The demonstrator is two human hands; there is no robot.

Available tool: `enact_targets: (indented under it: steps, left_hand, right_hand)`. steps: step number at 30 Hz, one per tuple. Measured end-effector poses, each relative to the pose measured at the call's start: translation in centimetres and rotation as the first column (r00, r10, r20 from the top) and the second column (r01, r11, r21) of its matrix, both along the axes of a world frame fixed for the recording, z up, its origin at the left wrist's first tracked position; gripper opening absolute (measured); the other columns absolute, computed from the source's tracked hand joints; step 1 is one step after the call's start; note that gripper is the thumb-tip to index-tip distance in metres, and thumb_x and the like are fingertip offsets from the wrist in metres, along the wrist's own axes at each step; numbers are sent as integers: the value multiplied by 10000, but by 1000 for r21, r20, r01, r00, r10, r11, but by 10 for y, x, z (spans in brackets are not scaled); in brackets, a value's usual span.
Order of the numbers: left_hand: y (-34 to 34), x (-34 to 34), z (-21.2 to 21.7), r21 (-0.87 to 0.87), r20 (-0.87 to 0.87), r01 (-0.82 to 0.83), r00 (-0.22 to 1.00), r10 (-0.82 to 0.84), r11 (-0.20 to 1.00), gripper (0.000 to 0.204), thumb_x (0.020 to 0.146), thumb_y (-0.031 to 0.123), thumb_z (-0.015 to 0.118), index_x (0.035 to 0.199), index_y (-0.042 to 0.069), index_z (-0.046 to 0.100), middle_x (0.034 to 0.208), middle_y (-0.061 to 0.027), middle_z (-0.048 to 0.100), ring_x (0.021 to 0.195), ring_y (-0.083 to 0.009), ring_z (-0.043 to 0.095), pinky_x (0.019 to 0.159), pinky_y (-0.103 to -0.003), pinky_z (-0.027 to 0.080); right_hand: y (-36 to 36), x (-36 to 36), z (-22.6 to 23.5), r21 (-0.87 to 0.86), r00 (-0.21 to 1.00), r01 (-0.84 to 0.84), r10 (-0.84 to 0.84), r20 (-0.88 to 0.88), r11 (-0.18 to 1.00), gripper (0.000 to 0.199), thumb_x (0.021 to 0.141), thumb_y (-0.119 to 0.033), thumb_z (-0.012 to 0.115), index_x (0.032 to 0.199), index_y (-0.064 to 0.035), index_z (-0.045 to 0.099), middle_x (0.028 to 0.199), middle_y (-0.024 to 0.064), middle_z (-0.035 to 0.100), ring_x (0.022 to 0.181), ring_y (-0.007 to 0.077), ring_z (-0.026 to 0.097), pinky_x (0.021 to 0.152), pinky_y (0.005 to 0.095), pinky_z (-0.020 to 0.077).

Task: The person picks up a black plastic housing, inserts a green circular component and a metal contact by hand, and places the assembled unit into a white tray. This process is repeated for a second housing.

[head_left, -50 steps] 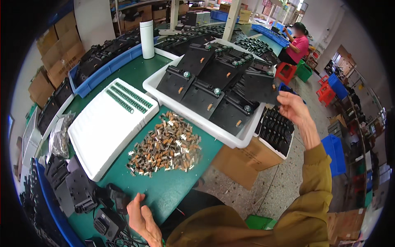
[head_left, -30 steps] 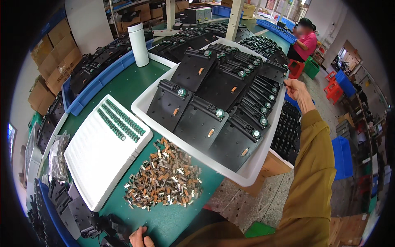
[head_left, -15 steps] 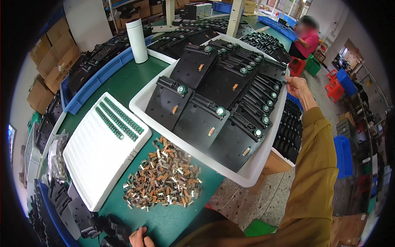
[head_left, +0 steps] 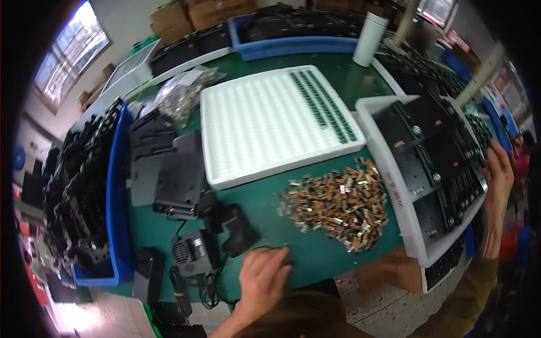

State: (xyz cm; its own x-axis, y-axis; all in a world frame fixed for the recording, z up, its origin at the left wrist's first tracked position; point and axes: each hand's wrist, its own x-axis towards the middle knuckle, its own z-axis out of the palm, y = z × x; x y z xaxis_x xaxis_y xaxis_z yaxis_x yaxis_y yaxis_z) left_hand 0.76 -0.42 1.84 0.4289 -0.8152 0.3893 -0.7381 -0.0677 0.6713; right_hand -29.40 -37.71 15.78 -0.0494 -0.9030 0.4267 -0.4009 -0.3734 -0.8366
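My left hand (head_left: 264, 279) rests at the table's front edge with its fingers loosely bent and nothing visible in them. It is nearest to a black scanner-like device (head_left: 239, 230) and black cables. On the far right, my right hand (head_left: 499, 172) is at the outer rim of a white bin (head_left: 399, 211), fingers extended and apparently holding nothing. Black plastic housings (head_left: 439, 146) with round green-rimmed parts and small orange-brown pieces fill that bin. Between my hands lies a heap of small brown and silver switch-like components (head_left: 341, 205). Behind it sits a white foam tray (head_left: 253, 129) with rows of green round parts.
Left of the foam tray are loose black housings (head_left: 179, 180) and a blue bin (head_left: 116, 225) piled with black parts. A plastic bag (head_left: 183, 93), a long blue bin (head_left: 298, 48) and a white bottle (head_left: 371, 39) stand farther back. A cardboard box (head_left: 389, 270) is below the bin.
My view has swung left, bringing the black devices and the left blue bin into sight. My right hand's fingers, earlier pinching at a housing by the rim, now look straighter.
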Motion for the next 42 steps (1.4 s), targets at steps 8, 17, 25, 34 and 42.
enact_targets:
  steps: [8, 17, 25, 34, 42]
  left_hand:
    - [9, 0, -19, -73, -47, 14, 999, -17, 997, 398, 755, 71, 760, 1140, 25, 670, 1054, -104, 664, 995, -305, 604, 860, -421, 466]
    - [5, -3, -23, -183, -82, 6, 996, -22, 983, 378, 755, 45, 730, 1124, -3, 664, 1041, -105, 636, 996, -289, 582, 867, -417, 456]
    - [6, -3, -26, -165, -73, 44, 996, -57, 985, 398, 740, 12, 674, 1136, -16, 645, 1054, -105, 611, 1008, -280, 558, 876, -409, 443]
    - [3, -6, -29, -201, -75, 22, 996, -38, 979, 378, 732, -3, 676, 1109, -19, 658, 1037, -109, 624, 998, -285, 570, 866, -410, 449]
    - [6, -2, -23, -223, -78, -6, 997, -11, 975, 352, 755, 9, 719, 1102, -9, 663, 1015, -113, 654, 972, -303, 596, 841, -417, 459]
  right_hand:
    - [161, 285, -1, 395, 401, -836, 915, -31, 380, 283, 880, -103, 662, 1146, -6, 663, 912, 21, 669, 869, 84, 610, 761, 240, 480]
    - [215, 444, -60, 264, 35, -931, 779, -627, 254, 654, 734, -274, 791, 1290, -6, 576, 1181, 181, 645, 1090, 318, 610, 937, 391, 492]
    - [237, 463, -65, 348, 12, -832, 641, -767, 432, 865, 608, -249, 902, 1360, -65, 516, 1073, 187, 622, 1113, 385, 580, 938, 464, 484]
    - [200, 488, -65, 568, 129, -807, 987, -96, 161, 378, 671, -57, 812, 1021, 22, 693, 886, 113, 707, 777, 200, 665, 762, 321, 528]
    - [194, 416, -5, 392, 309, -894, 932, 187, 218, 209, 815, -97, 737, 991, 8, 693, 868, 73, 690, 799, 146, 619, 705, 307, 475]
